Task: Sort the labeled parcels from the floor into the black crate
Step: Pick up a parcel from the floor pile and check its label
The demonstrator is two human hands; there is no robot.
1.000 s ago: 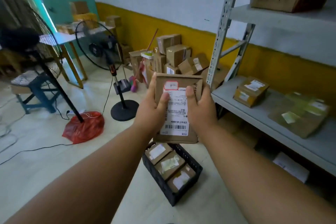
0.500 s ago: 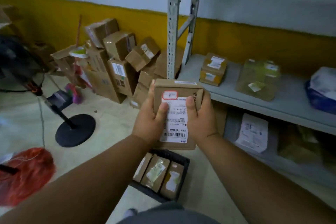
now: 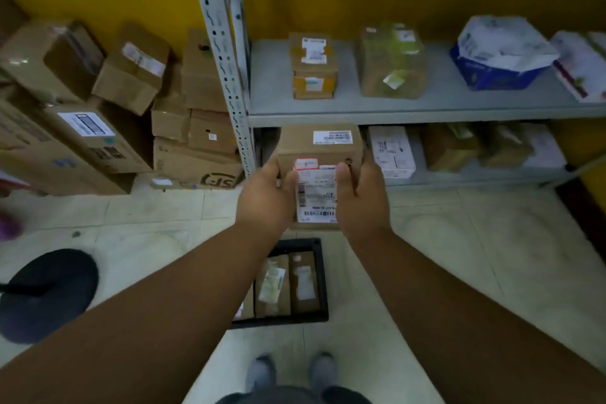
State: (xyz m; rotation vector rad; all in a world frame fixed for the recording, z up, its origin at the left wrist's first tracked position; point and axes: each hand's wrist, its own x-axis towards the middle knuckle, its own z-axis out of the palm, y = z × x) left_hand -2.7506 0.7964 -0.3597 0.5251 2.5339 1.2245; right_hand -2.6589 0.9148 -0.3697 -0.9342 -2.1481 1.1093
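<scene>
Head view: we have swung right, both hands (image 3: 267,197) (image 3: 360,197) still clamped on the labeled parcel (image 3: 319,174), black crate (image 3: 323,275) now beneath, mid-frame.

Label (image 3: 316,193) text blurred, unreadable; left arm (image 3: 164,305) hides crate (image 3: 323,275) left side; fan base (image 3: 46,292) cut by left edge.

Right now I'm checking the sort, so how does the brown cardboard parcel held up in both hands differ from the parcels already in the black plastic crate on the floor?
The brown cardboard parcel is gripped in the air by the left hand and right hand; the crate parcels lie in the black plastic crate. The held one looks bulkier; those sit side by side. All are brown with white labels.
</scene>
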